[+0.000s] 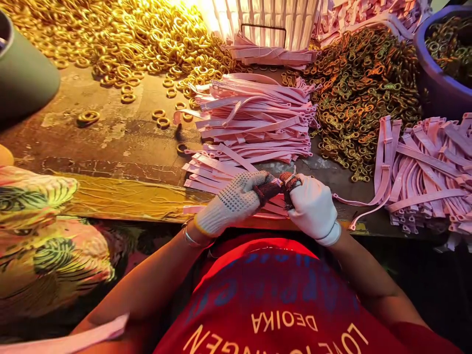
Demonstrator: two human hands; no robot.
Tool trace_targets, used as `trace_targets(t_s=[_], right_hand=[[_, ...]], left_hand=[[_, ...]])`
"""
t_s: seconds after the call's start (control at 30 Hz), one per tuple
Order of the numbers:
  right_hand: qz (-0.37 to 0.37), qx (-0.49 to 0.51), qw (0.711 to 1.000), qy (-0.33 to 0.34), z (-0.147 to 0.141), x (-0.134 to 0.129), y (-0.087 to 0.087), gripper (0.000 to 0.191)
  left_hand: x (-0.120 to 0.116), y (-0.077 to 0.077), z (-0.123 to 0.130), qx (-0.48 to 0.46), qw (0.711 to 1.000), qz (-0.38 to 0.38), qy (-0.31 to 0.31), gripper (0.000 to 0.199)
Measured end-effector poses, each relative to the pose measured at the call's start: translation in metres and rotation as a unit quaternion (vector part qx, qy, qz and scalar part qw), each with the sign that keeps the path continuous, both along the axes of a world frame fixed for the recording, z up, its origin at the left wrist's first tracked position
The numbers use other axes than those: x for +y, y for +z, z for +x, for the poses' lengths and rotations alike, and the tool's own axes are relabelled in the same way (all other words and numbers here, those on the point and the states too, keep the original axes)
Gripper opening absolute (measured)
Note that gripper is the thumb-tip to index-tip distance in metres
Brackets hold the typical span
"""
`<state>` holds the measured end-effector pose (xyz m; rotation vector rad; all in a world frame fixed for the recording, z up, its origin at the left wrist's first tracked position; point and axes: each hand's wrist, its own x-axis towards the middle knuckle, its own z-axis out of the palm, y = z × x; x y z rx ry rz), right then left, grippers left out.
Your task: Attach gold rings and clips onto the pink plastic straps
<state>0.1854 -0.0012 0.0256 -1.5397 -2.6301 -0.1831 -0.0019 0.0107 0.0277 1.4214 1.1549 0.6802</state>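
My left hand [236,199], in a dotted knit glove with dark finger coverings, is closed near the table's front edge. Touching or almost touching it, my right hand [309,204] in a white glove is closed too. A small bit of pink shows between the fingertips, mostly hidden by them. Just beyond the hands lies a stack of pink straps [254,118] with small end loops. More pink straps [210,172] lie beside and under my left hand.
Gold rings [147,39] are heaped at the back left, dark metal pieces [361,93] at the right, near a blue tub [427,64]. Another strap pile [435,172] sits far right. A white basket [265,19] stands behind. A person's patterned clothing [55,231] is at left, below a green container [25,73].
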Motion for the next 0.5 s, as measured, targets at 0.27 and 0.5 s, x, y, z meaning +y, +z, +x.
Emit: trace_targets(t_s=[0.27,0.5], right_hand=[[-0.035,0.032,0.998,-0.03,0.002,-0.008,-0.01,0.028],[-0.155,0.023,0.988,0.018,0.01,-0.004,0.008,0.037]], left_hand=[[-0.015,-0.026,0.01,0.036,0.998,0.037,-0.044,0.03],[-0.015,-0.033,0.005,0.042,0.998,0.031,-0.032,0.037]])
